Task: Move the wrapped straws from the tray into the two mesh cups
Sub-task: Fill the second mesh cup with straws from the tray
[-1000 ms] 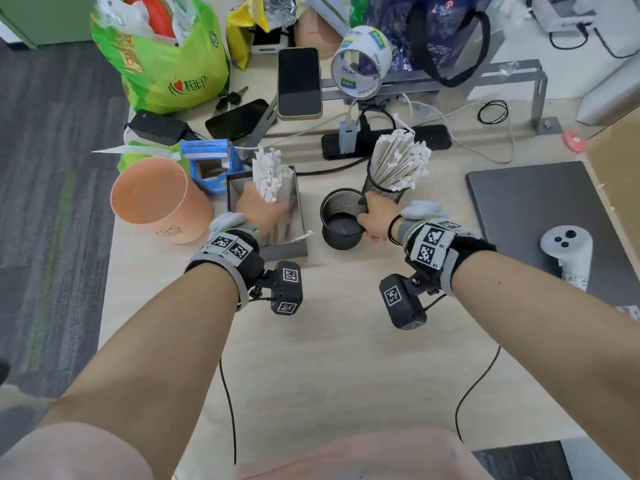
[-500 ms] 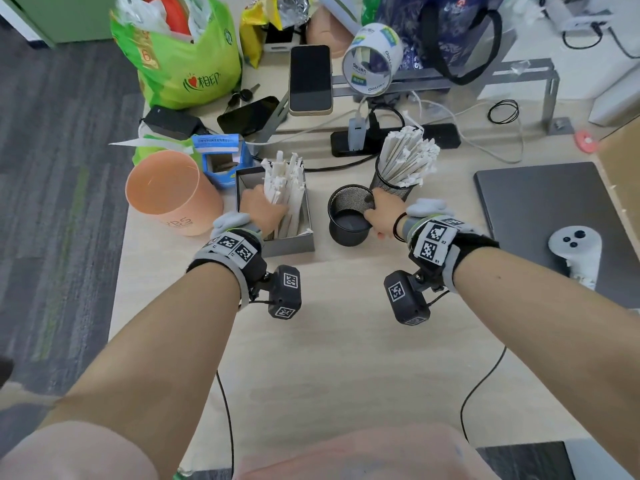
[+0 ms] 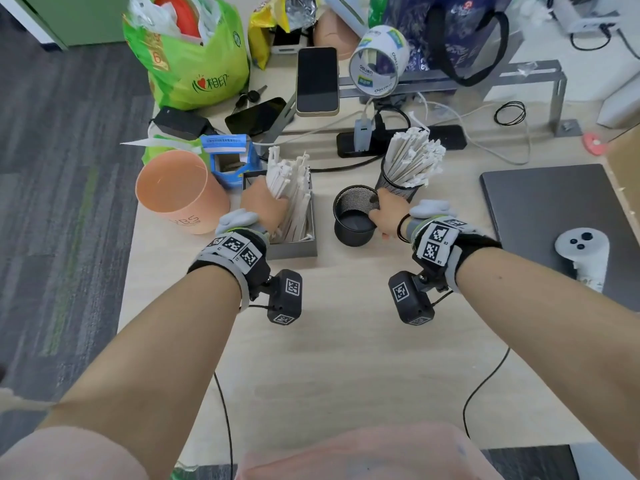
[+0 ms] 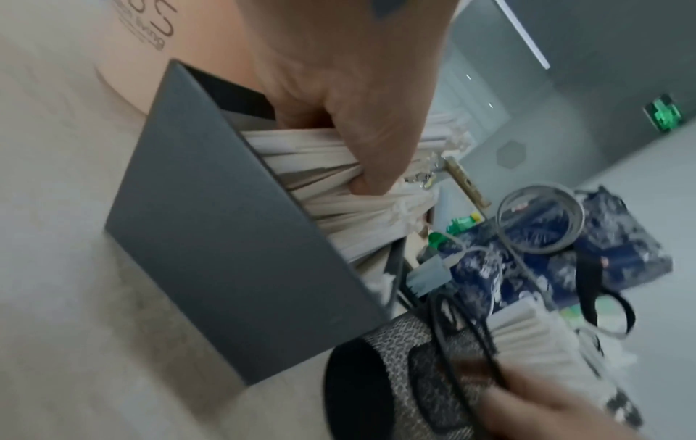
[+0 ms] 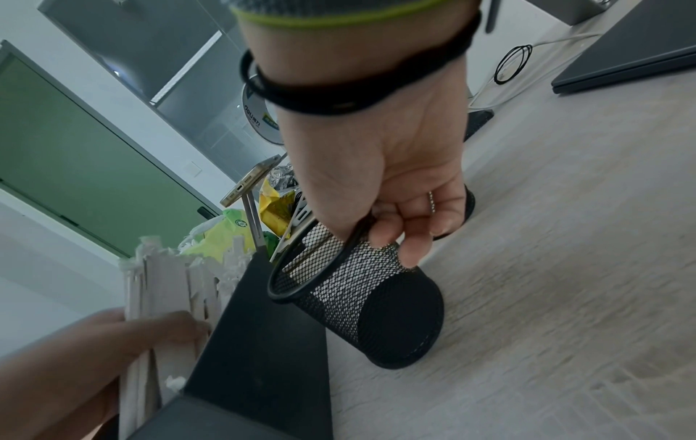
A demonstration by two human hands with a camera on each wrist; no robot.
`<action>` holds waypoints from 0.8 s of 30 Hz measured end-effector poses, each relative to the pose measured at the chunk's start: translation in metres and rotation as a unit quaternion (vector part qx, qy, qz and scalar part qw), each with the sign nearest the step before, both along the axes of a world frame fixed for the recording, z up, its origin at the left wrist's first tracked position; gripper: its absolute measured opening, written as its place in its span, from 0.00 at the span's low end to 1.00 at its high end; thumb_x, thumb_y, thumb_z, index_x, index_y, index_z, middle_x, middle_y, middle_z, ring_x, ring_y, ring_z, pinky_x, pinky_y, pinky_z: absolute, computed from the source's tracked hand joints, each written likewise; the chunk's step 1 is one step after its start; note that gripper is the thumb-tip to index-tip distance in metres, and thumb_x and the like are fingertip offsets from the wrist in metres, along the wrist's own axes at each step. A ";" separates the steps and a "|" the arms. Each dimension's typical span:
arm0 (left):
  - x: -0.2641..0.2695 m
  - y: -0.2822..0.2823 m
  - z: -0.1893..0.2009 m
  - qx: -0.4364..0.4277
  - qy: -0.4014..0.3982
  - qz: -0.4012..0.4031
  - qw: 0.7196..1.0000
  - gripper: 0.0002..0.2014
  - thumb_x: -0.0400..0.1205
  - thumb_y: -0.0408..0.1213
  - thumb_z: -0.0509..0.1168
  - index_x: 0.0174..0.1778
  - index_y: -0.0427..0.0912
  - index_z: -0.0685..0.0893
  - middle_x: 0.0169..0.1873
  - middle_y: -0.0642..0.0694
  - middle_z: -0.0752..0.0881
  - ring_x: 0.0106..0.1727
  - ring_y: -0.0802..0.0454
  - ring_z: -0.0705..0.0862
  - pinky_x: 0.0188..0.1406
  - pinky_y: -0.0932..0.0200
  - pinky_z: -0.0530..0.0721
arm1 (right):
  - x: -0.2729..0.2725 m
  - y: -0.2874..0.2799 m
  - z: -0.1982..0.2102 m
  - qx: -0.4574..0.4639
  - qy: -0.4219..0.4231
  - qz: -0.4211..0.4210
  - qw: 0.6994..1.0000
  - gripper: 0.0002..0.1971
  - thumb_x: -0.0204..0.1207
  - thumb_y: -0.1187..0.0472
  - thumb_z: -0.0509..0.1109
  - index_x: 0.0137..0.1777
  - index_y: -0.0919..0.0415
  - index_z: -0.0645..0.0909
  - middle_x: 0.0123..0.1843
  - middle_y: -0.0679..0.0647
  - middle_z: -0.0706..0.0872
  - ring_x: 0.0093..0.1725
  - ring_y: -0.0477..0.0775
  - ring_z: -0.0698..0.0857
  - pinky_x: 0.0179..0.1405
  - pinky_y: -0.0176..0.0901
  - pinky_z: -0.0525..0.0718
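Note:
A grey tray (image 3: pixel 294 250) holds several white wrapped straws (image 3: pixel 289 178). My left hand (image 3: pixel 265 206) reaches into the tray (image 4: pixel 226 238) and grips a bundle of straws (image 4: pixel 312 154), whose far ends rise above the tray. An empty black mesh cup (image 3: pixel 355 216) stands right of the tray. My right hand (image 3: pixel 386 213) pinches its rim (image 5: pixel 357 238) with thumb inside and fingers outside. A second mesh cup (image 3: pixel 398 183) just behind is packed with wrapped straws (image 3: pixel 414 157).
An orange plastic cup (image 3: pixel 180 192) stands left of the tray, with a blue box (image 3: pixel 230 157) behind it. A closed laptop (image 3: pixel 554 209) with a white controller (image 3: pixel 581 247) lies to the right. A power strip, phones, a tape roll and bags crowd the back.
My left hand has gathered the straws and raised their far ends from the tray. My right hand keeps its hold on the empty cup's rim.

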State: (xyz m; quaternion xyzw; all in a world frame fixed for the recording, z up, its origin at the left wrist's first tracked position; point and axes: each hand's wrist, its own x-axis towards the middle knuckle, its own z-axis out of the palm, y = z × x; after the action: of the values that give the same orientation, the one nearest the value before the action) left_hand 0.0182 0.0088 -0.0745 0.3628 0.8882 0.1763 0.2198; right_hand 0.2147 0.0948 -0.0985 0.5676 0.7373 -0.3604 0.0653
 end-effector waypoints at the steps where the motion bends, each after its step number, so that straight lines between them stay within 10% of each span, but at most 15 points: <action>1: -0.002 -0.001 -0.001 0.001 -0.009 0.001 1.000 0.15 0.79 0.36 0.62 0.61 0.35 0.80 0.58 0.35 0.86 0.59 0.37 0.84 0.53 0.55 0.79 | 0.000 -0.001 0.000 -0.002 0.000 -0.001 1.000 0.10 0.78 0.65 0.58 0.56 0.68 0.69 0.57 0.73 0.84 0.47 0.70 0.86 0.34 0.49 0.76; 7: 0.002 -0.004 0.000 0.057 -0.048 0.036 0.997 0.19 0.80 0.40 0.65 0.66 0.38 0.78 0.63 0.39 0.85 0.65 0.39 0.82 0.62 0.53 0.78 | 0.000 -0.001 0.002 -0.008 -0.004 -0.005 1.000 0.13 0.79 0.65 0.58 0.60 0.71 0.70 0.59 0.73 0.83 0.52 0.73 0.86 0.37 0.52 0.78; 11: 0.005 -0.005 0.007 0.020 -0.030 0.000 0.999 0.13 0.81 0.43 0.63 0.54 0.39 0.85 0.50 0.39 0.89 0.54 0.40 0.86 0.50 0.55 0.80 | 0.000 -0.003 0.005 -0.008 -0.003 0.002 1.000 0.06 0.78 0.65 0.57 0.53 0.65 0.67 0.58 0.73 0.83 0.42 0.68 0.83 0.44 0.53 0.80; 14: 0.007 -0.009 0.016 -0.023 0.026 -0.013 0.999 0.13 0.81 0.46 0.60 0.33 0.43 0.76 0.33 0.43 0.81 0.41 0.44 0.77 0.42 0.57 0.74 | -0.001 -0.002 0.008 -0.022 -0.001 -0.001 1.000 0.07 0.79 0.66 0.56 0.54 0.65 0.68 0.54 0.73 0.84 0.32 0.63 0.78 0.26 0.43 0.79; 19: -0.008 -0.007 0.020 0.024 -0.025 0.042 0.999 0.10 0.78 0.41 0.61 0.32 0.43 0.76 0.36 0.43 0.81 0.38 0.44 0.78 0.39 0.57 0.73 | 0.004 0.001 0.010 -0.059 0.015 -0.013 0.998 0.11 0.78 0.67 0.56 0.60 0.66 0.70 0.27 0.56 0.80 0.07 0.43 0.74 0.03 0.24 0.62; 24: -0.011 -0.002 0.045 0.138 -0.086 0.144 0.976 0.16 0.77 0.41 0.64 0.25 0.48 0.68 0.25 0.50 0.73 0.31 0.49 0.74 0.31 0.60 0.70 | 0.006 -0.007 0.016 -0.088 0.045 0.014 0.995 0.06 0.81 0.60 0.59 0.51 0.62 0.67 0.27 0.53 0.80 0.21 0.52 0.76 0.05 0.27 0.66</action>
State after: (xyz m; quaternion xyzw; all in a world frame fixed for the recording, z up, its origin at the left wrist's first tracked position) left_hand 0.0075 0.0064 -0.0296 0.2414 0.8762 0.3572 0.2155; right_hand 0.2206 0.0880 -0.0822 0.5327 0.7125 -0.4484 0.0866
